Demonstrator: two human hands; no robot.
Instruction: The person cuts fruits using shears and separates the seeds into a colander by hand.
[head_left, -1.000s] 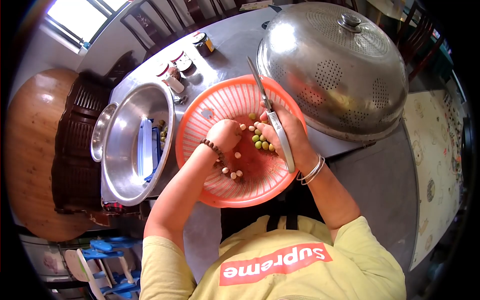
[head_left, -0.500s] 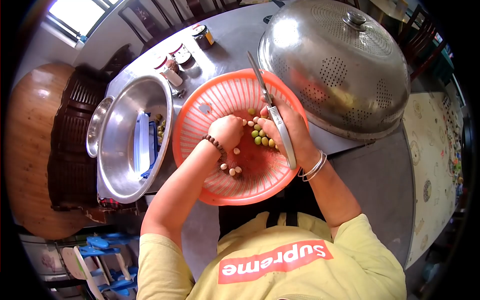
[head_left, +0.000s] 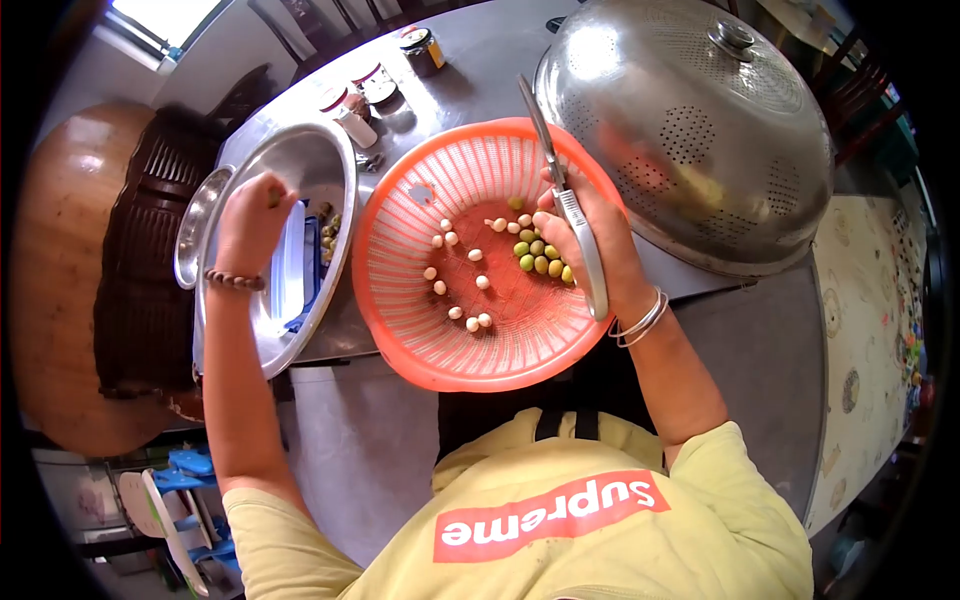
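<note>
My left hand [head_left: 252, 222] is a closed fist over the steel basin [head_left: 347, 190], with a greenish-brown piece [head_left: 275, 196] showing at its fingers. Similar brownish-green pieces [head_left: 327, 232] lie in that basin beside a blue-and-white plastic thing [head_left: 290, 262]. My right hand [head_left: 600, 235] grips a knife [head_left: 575, 222] with a grey handle, blade pointing up and away, over the right side of an orange plastic basket [head_left: 430, 372]. Near its fingers are several green seeds [head_left: 541, 264], like unpeeled lotus seeds. Several whitish peeled seeds [head_left: 482, 283] are scattered across the basket's floor.
A large perforated steel dome cover [head_left: 690, 140] stands at the back right of the metal table. Jars [head_left: 422, 50] and a small white bottle [head_left: 356, 128] are at the back. A smaller steel bowl [head_left: 200, 228] sits left of the basin.
My left hand has moved left, out of the basket to above the steel basin, uncovering more whitish seeds. My right hand still grips the knife over the basket. The whole view has shifted slightly.
</note>
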